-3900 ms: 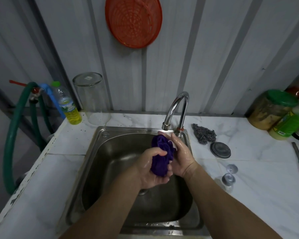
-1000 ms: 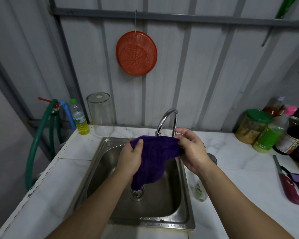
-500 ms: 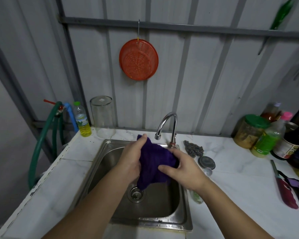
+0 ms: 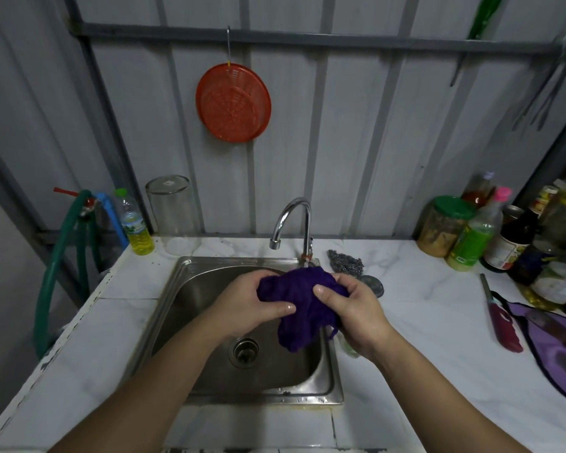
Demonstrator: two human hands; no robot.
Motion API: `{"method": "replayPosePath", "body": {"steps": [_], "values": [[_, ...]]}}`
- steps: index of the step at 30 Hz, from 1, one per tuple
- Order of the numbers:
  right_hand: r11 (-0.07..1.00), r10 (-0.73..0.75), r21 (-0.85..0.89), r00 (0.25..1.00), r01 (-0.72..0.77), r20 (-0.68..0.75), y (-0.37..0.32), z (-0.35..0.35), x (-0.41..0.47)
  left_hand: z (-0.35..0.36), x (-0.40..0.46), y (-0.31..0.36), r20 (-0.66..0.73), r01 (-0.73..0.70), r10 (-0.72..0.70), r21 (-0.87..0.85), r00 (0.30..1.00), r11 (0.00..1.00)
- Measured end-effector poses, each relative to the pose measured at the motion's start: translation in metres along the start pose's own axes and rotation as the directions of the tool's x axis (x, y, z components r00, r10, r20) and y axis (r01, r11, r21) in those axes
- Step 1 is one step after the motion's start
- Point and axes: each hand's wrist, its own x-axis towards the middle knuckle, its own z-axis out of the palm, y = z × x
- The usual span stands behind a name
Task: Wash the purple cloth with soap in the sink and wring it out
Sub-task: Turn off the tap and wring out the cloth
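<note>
A bunched dark purple cloth (image 4: 303,305) is being gripped above the square stainless-steel sink (image 4: 190,289) set in the white marble worktop (image 4: 438,338), the fingers of the left hand (image 4: 252,305) and right hand (image 4: 353,313) being closed on it. Behind, a curved chrome tap (image 4: 293,220) is standing, and a round orange plastic strainer (image 4: 233,103) is hanging on the wall.

Grey corrugated metal wall (image 4: 356,132) behind a white marble-patterned counter (image 4: 422,338), dimly lit.
</note>
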Motion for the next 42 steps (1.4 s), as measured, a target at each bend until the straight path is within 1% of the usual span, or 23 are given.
{"method": "replayPosePath", "body": {"steps": [1,3,5,6,10,13,15,18,20,24,28,29,31,34,36,39,42], "values": [[0.999,0.013,0.029,1.000,-0.013,-0.010,0.000,-0.003,-0.006,0.007,-0.001,-0.001,-0.035,0.006,-0.007,-0.023,0.999,1.000],[0.996,0.051,0.074,0.998,-0.053,0.030,-0.001,-0.014,-0.021,0.024,-0.006,-0.004,-0.080,0.021,-0.030,-0.111,0.996,0.994],[0.994,0.094,0.048,0.991,-0.099,0.092,0.002,-0.028,-0.037,0.044,-0.013,-0.008,-0.108,0.065,-0.087,-0.192,0.990,0.979],[0.993,0.111,0.021,0.989,-0.114,0.097,0.004,-0.035,-0.045,0.055,-0.016,-0.010,-0.103,0.091,-0.118,-0.235,0.988,0.968],[0.991,0.131,0.024,0.991,-0.131,0.010,0.021,-0.069,-0.071,0.100,-0.023,-0.025,-0.039,0.232,-0.272,-0.411,0.962,0.882],[0.985,0.170,0.013,0.983,-0.170,-0.062,0.035,-0.093,-0.088,0.132,-0.026,-0.036,0.007,0.315,-0.365,-0.519,0.931,0.795],[0.977,0.214,0.019,0.972,-0.213,-0.096,0.045,-0.108,-0.096,0.151,-0.027,-0.045,0.024,0.354,-0.408,-0.545,0.913,0.760],[0.955,0.297,0.058,0.947,-0.292,-0.119,0.060,-0.127,-0.102,0.175,-0.028,-0.061,0.042,0.387,-0.432,-0.526,0.901,0.757],[0.948,0.319,0.071,0.933,-0.312,-0.164,0.070,-0.136,-0.104,0.188,-0.027,-0.071,0.020,0.405,-0.466,-0.529,0.884,0.745],[0.937,0.337,-0.012,0.910,-0.350,-0.244,0.089,-0.152,-0.103,0.210,-0.022,-0.088,-0.046,0.433,-0.532,-0.524,0.846,0.734],[0.914,0.350,-0.087,0.879,-0.396,-0.325,0.106,-0.159,-0.100,0.222,-0.020,-0.104,-0.112,0.470,-0.560,-0.425,0.821,0.774],[0.905,0.346,-0.123,0.873,-0.408,-0.344,0.110,-0.159,-0.100,0.224,-0.020,-0.107,-0.130,0.479,-0.562,-0.391,0.817,0.786],[0.866,0.320,-0.255,0.868,-0.431,-0.381,0.118,-0.161,-0.099,0.228,-0.022,-0.112,-0.171,0.493,-0.559,-0.315,0.811,0.811],[0.743,0.249,-0.496,0.874,-0.449,-0.419,0.129,-0.164,-0.100,0.230,-0.024,-0.118,-0.230,0.499,-0.518,-0.140,0.824,0.855],[0.663,0.214,-0.598,0.879,-0.450,-0.425,0.135,-0.166,-0.100,0.231,-0.024,-0.118,-0.267,0.485,-0.482,-0.059,0.835,0.873],[0.549,0.193,-0.700,0.884,-0.456,-0.425,0.138,-0.167,-0.099,0.232,-0.022,-0.119,-0.302,0.450,-0.406,0.090,0.862,0.889],[0.498,0.195,-0.734,0.884,-0.462,-0.424,0.141,-0.169,-0.099,0.230,-0.022,-0.121,-0.296,0.444,-0.367,0.257,0.882,0.859]]}}
